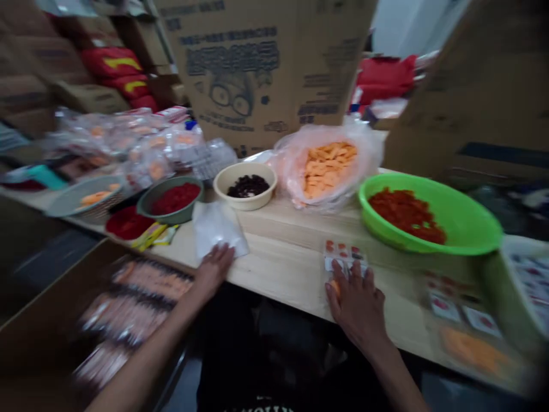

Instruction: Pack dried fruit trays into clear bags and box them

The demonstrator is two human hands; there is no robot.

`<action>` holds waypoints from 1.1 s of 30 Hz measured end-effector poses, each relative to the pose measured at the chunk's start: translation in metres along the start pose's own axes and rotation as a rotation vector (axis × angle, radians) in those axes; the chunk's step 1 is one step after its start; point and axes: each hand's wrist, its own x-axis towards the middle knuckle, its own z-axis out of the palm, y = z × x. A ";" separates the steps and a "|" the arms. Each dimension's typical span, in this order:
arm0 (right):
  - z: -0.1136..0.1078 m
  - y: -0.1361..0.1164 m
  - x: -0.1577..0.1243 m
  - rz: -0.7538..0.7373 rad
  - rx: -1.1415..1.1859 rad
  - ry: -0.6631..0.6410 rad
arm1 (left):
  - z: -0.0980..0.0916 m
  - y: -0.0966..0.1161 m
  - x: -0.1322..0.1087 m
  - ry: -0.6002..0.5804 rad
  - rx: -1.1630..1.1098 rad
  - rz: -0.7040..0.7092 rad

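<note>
Well, your left hand (214,266) is loose and unclenched, its fingertips laid on the pale plastic bags (217,223) near the front of the table (283,269). Your right hand (359,297) spreads over a clear packet (342,250) with small red and dark pieces along its far end, and something orange (335,288) shows by the thumb; whether you're pinching that or only pressing, I can't tell. Watch the bags: a dragging fingertip could pull several together, since thin plastic likely clings, or sweep them into the open carton (40,306) below your left forearm. The packet is near the edge too, so an uneven push might slide it off or shift its contents out of place.
</note>
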 end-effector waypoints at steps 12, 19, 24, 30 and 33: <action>0.003 -0.081 0.043 -0.634 0.047 0.162 | 0.009 0.031 -0.006 -0.084 -0.053 -0.038; 0.029 -0.195 0.091 -0.965 0.187 0.110 | 0.004 0.021 -0.001 -0.150 0.059 0.024; 0.050 -0.218 0.126 -1.022 0.264 -0.027 | 0.014 0.013 -0.005 -0.016 -0.108 0.060; 0.069 -0.204 0.157 -1.074 0.526 -0.031 | 0.012 -0.006 0.001 -0.021 -0.064 0.106; 0.051 -0.199 0.148 -1.067 0.580 -0.123 | 0.003 -0.014 0.004 0.005 -0.193 0.070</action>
